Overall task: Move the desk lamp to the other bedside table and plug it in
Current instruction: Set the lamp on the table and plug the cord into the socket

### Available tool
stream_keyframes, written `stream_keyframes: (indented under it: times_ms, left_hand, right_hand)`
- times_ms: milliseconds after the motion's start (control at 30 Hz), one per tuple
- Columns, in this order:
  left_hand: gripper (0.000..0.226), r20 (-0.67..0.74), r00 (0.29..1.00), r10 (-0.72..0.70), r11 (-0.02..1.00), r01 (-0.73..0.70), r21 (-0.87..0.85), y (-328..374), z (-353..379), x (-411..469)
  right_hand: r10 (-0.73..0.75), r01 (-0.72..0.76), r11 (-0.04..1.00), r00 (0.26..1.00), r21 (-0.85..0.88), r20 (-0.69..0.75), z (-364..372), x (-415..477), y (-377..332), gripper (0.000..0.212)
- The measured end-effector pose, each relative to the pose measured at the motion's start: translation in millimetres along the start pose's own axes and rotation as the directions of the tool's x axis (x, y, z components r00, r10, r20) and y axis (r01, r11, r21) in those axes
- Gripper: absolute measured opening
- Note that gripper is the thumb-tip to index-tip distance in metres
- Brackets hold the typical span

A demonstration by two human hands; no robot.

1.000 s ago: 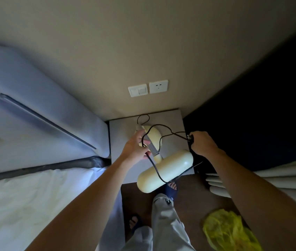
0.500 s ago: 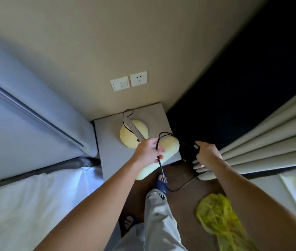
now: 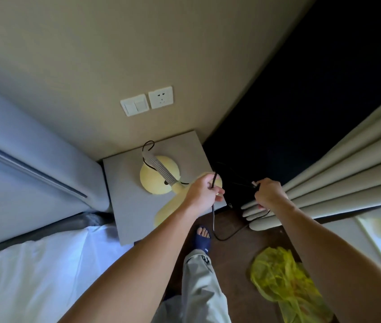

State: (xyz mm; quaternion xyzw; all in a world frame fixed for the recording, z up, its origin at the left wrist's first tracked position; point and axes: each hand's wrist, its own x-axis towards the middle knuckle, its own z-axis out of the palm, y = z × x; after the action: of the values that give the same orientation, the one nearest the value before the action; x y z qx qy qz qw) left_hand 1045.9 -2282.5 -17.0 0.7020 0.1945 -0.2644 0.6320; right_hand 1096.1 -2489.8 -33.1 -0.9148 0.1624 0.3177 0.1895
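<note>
Desk lamp (image 3: 159,176) on the grey bedside table (image 3: 126,206), its cord held in both hands.
The table fills the gap between padded headboard (image 3: 33,164) and dark corner, the lamp's elongated head overhanging the front edge. The lamp is smooth pale yellow with a round base and ribbed grey neck. Left hand (image 3: 202,194) pinches the thin black cord (image 3: 213,213); right hand (image 3: 269,193) is closed around the plug end beside the pleated curtain (image 3: 324,183).

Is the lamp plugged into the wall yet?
Not yet. The wall socket has nothing in it, and the right hand holds the plug end of the cord away from the wall.
</note>
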Motion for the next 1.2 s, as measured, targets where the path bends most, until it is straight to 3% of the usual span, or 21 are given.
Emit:
stream_keyframes:
  times_ms: [267, 433, 567, 800, 933, 1100, 1200]
  left_hand:
    - [0.022, -0.009, 0.997, -0.079, 0.997, 0.079, -0.007, -17.1, -19.6, -38.5]
    - [0.016, -0.096, 0.995, -0.019, 0.996, 0.027, 0.085, -12.2, -73.8, -76.7]
    - [0.015, -0.212, 0.975, 0.068, 0.961, -0.007, 0.275, -5.4, -134.7, -115.6]
    - [0.023, -0.354, 0.933, 0.066, 0.929, 0.072, 0.364, 8.8, -228.4, -181.7]
    - [0.038, -0.427, 0.899, 0.101, 0.898, 0.102, 0.427, 14.2, -260.0, -198.1]
    - [0.025, -0.620, 0.758, 0.203, 0.910, 0.089, 0.406, 45.2, -293.4, -203.9]
    - [0.027, -0.700, 0.652, 0.293, 0.903, 0.052, 0.426, 78.9, -307.0, -200.5]
  right_hand:
    - [-0.104, 0.166, 0.971, 0.940, -0.171, 0.326, 57.4, -46.2, -18.6, 0.025]
    - [-0.161, 0.296, 0.946, 0.785, -0.134, 0.598, 81.9, -93.9, -70.2, 0.019]
    - [-0.168, 0.329, 0.941, 0.656, -0.078, 0.736, 80.0, -134.6, -117.1, 0.019]
    - [-0.243, 0.491, 0.868, 0.545, -0.071, 0.802, 97.3, -194.3, -193.4, 0.019]
    - [-0.369, 0.633, 0.774, 0.479, -0.021, 0.796, 115.7, -221.1, -238.7, 0.020]
    - [-0.524, 0.602, 0.790, 0.565, 0.115, 0.637, 72.5, -205.6, -276.5, 0.023]
    - [-0.609, 0.543, 0.792, 0.668, 0.280, 0.427, 26.7, -181.5, -291.0, 0.033]
